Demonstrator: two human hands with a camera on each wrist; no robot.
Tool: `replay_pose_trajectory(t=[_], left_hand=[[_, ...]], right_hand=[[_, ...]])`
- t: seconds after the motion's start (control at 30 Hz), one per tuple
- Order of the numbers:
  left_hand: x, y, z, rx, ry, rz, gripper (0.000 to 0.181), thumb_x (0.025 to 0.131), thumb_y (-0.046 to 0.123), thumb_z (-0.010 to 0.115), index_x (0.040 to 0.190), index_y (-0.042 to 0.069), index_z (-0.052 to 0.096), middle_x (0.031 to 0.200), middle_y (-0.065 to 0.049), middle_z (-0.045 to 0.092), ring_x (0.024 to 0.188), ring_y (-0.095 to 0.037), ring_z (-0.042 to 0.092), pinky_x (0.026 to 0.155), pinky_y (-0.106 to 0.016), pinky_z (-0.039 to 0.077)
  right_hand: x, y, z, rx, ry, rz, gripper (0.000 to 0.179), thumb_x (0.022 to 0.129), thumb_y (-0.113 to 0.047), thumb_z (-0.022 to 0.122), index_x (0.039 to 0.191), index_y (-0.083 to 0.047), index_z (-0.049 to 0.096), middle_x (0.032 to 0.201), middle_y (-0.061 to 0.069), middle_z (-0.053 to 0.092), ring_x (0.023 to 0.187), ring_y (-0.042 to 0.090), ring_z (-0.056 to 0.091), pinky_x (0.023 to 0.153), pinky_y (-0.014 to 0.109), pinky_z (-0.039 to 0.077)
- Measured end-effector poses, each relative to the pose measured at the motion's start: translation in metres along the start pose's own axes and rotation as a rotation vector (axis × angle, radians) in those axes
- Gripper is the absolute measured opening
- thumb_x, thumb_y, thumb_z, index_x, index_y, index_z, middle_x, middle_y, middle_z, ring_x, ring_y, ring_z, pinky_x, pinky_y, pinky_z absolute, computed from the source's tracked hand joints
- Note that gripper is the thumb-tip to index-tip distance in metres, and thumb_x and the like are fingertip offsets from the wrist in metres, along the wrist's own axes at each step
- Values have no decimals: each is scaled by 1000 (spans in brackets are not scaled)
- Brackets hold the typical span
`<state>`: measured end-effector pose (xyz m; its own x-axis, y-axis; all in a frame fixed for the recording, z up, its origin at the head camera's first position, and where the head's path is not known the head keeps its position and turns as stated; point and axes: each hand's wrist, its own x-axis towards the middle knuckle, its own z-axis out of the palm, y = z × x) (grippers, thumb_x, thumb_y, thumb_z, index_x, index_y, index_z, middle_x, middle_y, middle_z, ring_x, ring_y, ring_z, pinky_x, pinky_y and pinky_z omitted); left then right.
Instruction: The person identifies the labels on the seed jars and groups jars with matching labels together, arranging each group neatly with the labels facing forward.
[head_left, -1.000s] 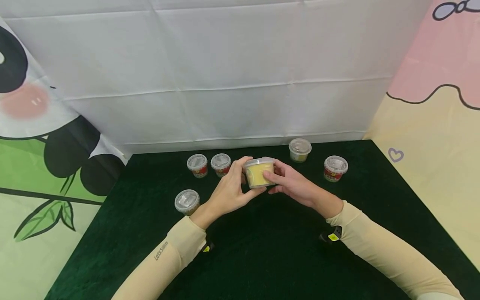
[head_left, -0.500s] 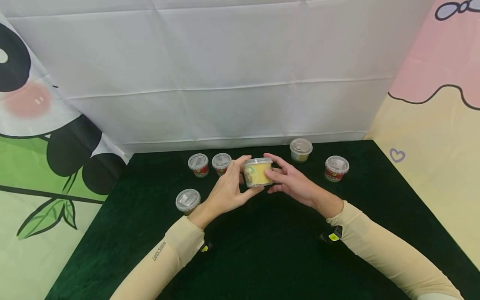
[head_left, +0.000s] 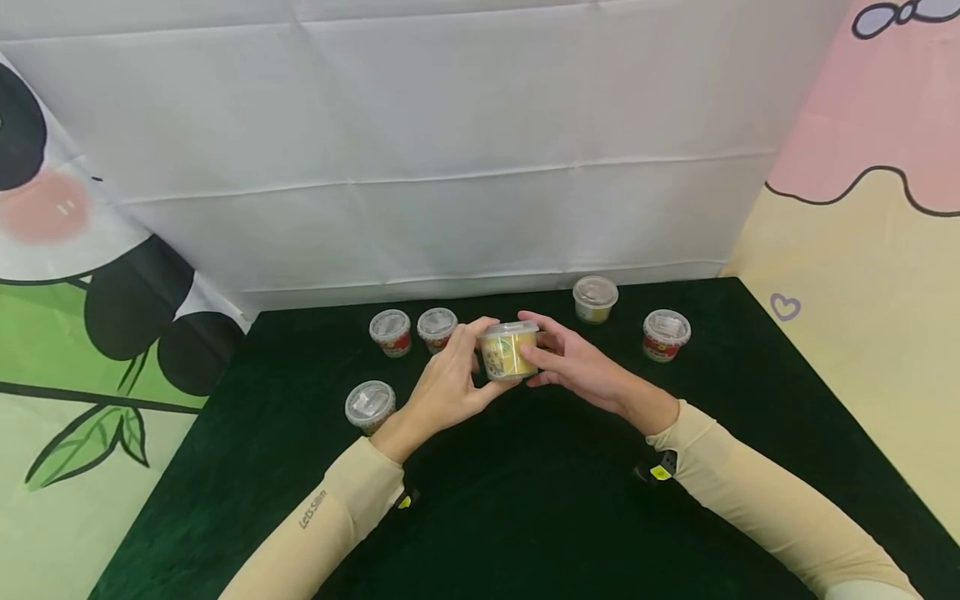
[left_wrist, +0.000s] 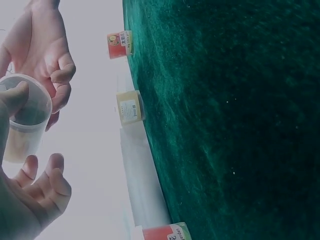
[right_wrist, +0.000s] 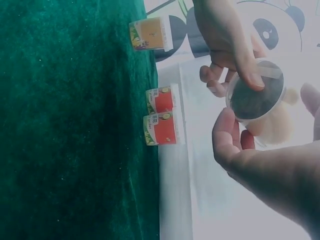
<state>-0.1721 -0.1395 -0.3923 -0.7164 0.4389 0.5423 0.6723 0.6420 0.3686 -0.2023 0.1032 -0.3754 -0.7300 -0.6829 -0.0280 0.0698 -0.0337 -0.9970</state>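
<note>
A clear lidded plastic tub with a yellow label [head_left: 497, 354] is held up over the table in both hands. In the head view my left hand [head_left: 442, 387] grips it from the left, thumb under the base and fingers up by the lid. My right hand [head_left: 588, 367] holds the right side, thumb on the label and other fingers behind. Seen from below in the right wrist view, the tub's base [right_wrist: 255, 102] is dark, and the left thumb presses on it. The left wrist view shows the same tub [left_wrist: 35, 117] between the two hands.
On the green cloth stand two red-labelled tubs [head_left: 390, 333] at back left and one tub [head_left: 370, 404] near the left forearm. A pale-yellow-labelled tub [head_left: 596, 300] is at back right, with a red-labelled tub [head_left: 666, 336] beside it. A white cloth wall [head_left: 465, 225] rises behind.
The held tub has turned in the hands, so a printed picture on its label has come round to the front. The right index finger has moved away from the lid. The standing tubs stay put.
</note>
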Motion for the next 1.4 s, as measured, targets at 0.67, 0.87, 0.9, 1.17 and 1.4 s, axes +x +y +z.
replay_pose_trajectory(t=[0.67, 0.87, 0.9, 1.17, 1.4], left_hand=[[-1, 2, -4, 29, 2, -26, 81, 89, 34, 79, 152, 22, 30, 109, -10, 45, 72, -11, 48, 53, -24, 45], [-2, 7, -5, 51, -4, -13, 81, 90, 34, 78, 153, 23, 29, 112, -11, 46, 65, -12, 49, 53, -25, 47], [-2, 8, -6, 56, -5, -9, 81, 90, 34, 78, 153, 22, 29, 113, -11, 45, 66, -13, 50, 55, -25, 48], [-4, 9, -6, 50, -15, -24, 84, 89, 32, 79, 152, 17, 26, 121, -13, 46, 76, -17, 54, 63, -29, 53], [-4, 8, -7, 24, -18, -38, 83, 89, 32, 79, 152, 16, 27, 120, -11, 45, 74, -14, 51, 60, -25, 50]], right_hand=[[-1, 1, 1, 40, 1, -53, 67, 106, -20, 55, 162, -21, 18, 154, 17, 41, 130, 32, 51, 103, 48, 48], [-1, 2, 4, -47, -9, -69, 80, 101, -16, 63, 163, -23, 12, 149, 20, 45, 127, 34, 55, 100, 46, 51], [-1, 2, 4, -47, -11, -68, 81, 101, -15, 64, 163, -24, 12, 148, 21, 45, 127, 35, 55, 100, 46, 51], [-3, 1, 4, -16, -68, -59, 79, 103, -15, 60, 163, -19, 8, 150, 22, 43, 129, 35, 53, 104, 49, 47], [-4, 1, 3, 33, -94, -44, 72, 105, -15, 54, 163, -20, 11, 154, 19, 36, 132, 36, 49, 105, 50, 46]])
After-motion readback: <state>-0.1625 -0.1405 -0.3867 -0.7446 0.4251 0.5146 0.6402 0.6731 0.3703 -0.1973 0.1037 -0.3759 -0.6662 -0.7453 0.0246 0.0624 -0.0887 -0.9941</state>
